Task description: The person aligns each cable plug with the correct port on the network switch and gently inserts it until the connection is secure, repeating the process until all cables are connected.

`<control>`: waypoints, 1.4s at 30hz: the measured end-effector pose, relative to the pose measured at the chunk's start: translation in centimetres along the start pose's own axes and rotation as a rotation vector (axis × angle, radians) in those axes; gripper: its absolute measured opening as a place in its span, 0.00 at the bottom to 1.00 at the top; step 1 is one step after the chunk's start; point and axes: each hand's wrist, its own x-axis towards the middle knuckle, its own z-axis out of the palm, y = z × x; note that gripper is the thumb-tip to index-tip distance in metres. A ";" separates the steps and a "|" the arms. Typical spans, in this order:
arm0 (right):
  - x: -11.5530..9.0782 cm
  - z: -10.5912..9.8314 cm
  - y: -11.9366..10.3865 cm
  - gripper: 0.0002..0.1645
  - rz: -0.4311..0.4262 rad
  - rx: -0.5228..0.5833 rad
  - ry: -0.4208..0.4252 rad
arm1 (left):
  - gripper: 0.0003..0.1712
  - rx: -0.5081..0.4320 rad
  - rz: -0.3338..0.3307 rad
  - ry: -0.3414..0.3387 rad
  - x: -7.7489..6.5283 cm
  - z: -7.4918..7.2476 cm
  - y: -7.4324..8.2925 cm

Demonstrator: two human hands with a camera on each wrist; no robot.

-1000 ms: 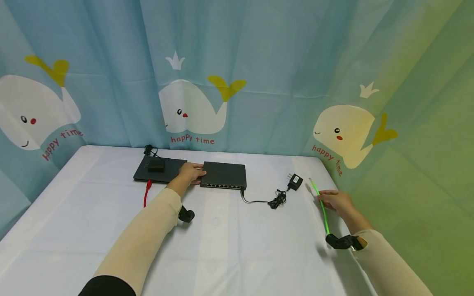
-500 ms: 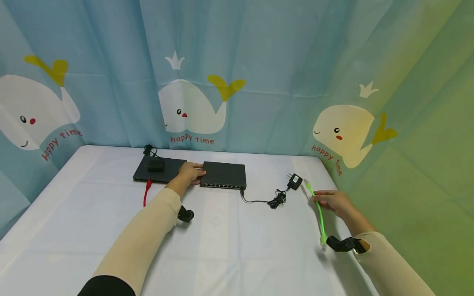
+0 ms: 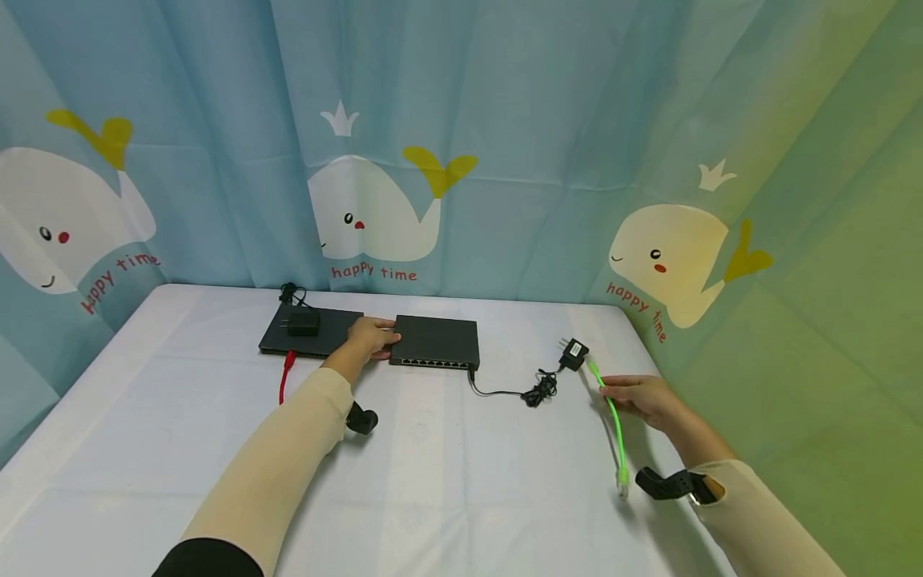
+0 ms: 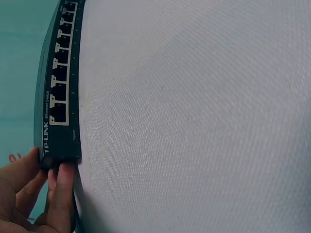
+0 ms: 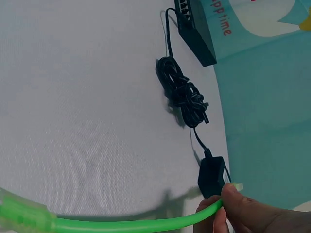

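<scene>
A black TP-LINK Ethernet switch [image 3: 436, 340] lies at the back of the white table, its row of ports facing the front. My left hand [image 3: 371, 336] grips its left end. In the left wrist view the thumb [image 4: 26, 167] is at the top edge and the fingers [image 4: 60, 199] reach to the lower edge. At the right, my right hand [image 3: 642, 397] pinches a short green network cable [image 3: 616, 425] near its far end. Its near plug [image 5: 24, 213], with a clear boot, hangs toward the front, as the right wrist view shows.
Left of the switch lies a second flat black device [image 3: 335, 324] with a black power adapter [image 3: 303, 323] on it and a red cable [image 3: 286, 373] at its front. A bundled cord [image 3: 541, 390] runs from the switch to another adapter [image 3: 574, 354]. A curtain [image 3: 519, 224] hangs behind.
My right hand has shifted a little left with the green cable, whose near plug has swung out from behind the wrist camera. The left hand and switch have stayed put.
</scene>
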 end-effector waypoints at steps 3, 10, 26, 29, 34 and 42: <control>-0.1 0.3 -0.1 0.12 0.000 -0.002 -0.022 | 0.25 0.014 -0.004 0.004 0.2 0.1 -0.1; -0.4 1.0 -0.5 0.13 -0.017 0.031 -0.093 | 0.25 0.023 -0.027 0.006 0.7 0.2 -0.2; -0.5 3.3 -0.7 0.15 -0.012 0.067 -0.180 | 0.25 0.024 -0.014 0.001 0.6 0.1 -0.2; -0.4 3.9 -0.7 0.16 -0.006 0.078 -0.179 | 0.25 0.021 -0.013 0.002 0.7 0.1 -0.2; -0.1 5.0 -0.7 0.16 -0.010 0.095 -0.191 | 0.25 0.016 -0.015 0.007 0.8 0.1 -0.3; 0.2 6.1 -0.5 0.16 0.021 0.116 -0.194 | 0.25 -0.001 -0.034 0.021 1.1 0.4 -0.3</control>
